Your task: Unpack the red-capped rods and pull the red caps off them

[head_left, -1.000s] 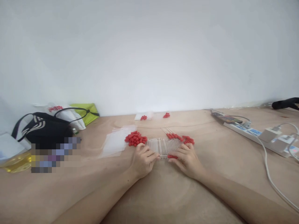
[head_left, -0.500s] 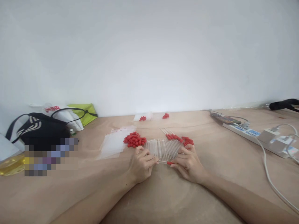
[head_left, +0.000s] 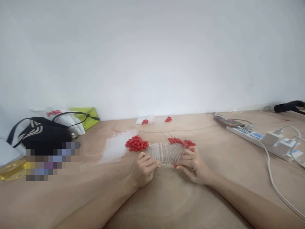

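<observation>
Pinched between the fingers of my left hand [head_left: 145, 170] is one end of a thin clear dropper tube [head_left: 166, 165]. My right hand [head_left: 194, 166] grips the red rubber bulb [head_left: 175, 165] at the tube's other end; the fingers cover most of that bulb. Just beyond both hands lies a row of clear tubes [head_left: 164, 152]. A pile of red bulbs [head_left: 136, 143] sits behind my left hand. Several droppers with red bulbs [head_left: 176, 140] lie behind my right hand, partly hidden by it.
Clear plastic bags [head_left: 115, 147] are spread at left, near a black bag [head_left: 45, 135]. Two small groups of red bulbs [head_left: 145, 121] rest by the wall. At right are a power strip [head_left: 254, 136] with chargers, a phone [head_left: 228, 121] and a white cable [head_left: 269, 170].
My right hand has shifted slightly up and left, and less of the red bulb shows between its fingers. My left hand stays on the tube. The whole view has shifted slightly.
</observation>
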Demonstrator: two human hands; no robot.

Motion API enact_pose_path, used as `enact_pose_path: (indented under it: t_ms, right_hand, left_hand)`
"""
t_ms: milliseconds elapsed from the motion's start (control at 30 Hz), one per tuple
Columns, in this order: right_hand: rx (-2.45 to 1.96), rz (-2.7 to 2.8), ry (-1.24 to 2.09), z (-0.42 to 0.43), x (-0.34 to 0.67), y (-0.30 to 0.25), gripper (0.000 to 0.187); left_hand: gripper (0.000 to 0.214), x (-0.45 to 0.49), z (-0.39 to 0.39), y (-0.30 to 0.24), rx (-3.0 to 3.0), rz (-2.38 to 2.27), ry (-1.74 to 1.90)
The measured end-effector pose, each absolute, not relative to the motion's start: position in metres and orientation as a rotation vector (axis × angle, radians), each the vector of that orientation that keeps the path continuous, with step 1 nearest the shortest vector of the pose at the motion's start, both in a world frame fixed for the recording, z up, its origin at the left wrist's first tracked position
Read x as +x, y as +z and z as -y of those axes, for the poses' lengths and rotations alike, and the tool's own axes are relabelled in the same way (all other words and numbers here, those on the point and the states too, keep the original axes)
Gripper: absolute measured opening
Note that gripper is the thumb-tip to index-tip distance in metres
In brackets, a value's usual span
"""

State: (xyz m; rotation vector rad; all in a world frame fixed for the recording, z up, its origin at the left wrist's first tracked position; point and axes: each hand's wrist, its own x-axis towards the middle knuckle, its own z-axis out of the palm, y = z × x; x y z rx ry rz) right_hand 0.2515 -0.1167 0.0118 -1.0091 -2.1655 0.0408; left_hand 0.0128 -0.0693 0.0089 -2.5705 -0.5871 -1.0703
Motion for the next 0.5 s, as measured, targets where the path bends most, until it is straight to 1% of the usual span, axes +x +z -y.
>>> enact_pose_path:
  t_ms: [67, 133, 233, 300, 367, 500]
  right_hand:
    - [-1.097, 2.021, 0.168, 0.108, 0.267, 0.012, 0.024]
    - [-1.231, 1.676, 0.323, 0.096, 0.286, 0.010, 0.026]
    - [-1.448, 1.248, 0.380, 0.078, 0.309, 0.004, 0.033]
    - [-1.495, 1.195, 0.484, 0.070, 0.317, 0.000, 0.035]
    - [-1.498, 1.202, 0.537, 0.068, 0.318, -0.003, 0.034]
    - [-1.586, 1.223, 0.414, 0.071, 0.309, -0.001, 0.029]
  left_hand:
    - [0.019, 0.005, 0.062, 0.008, -2.544, 0.721, -1.175]
    - [0.018, 0.000, 0.055, 0.008, -2.509, 0.867, -1.259]
    - [0.026, -0.001, 0.046, 0.010, -2.500, 0.962, -1.224]
    - [0.031, 0.005, 0.041, 0.012, -2.484, 0.978, -1.162]
    - [0.032, 0.013, 0.038, 0.014, -2.464, 0.965, -1.144]
    - [0.028, 0.034, 0.034, 0.015, -2.494, 0.829, -1.130]
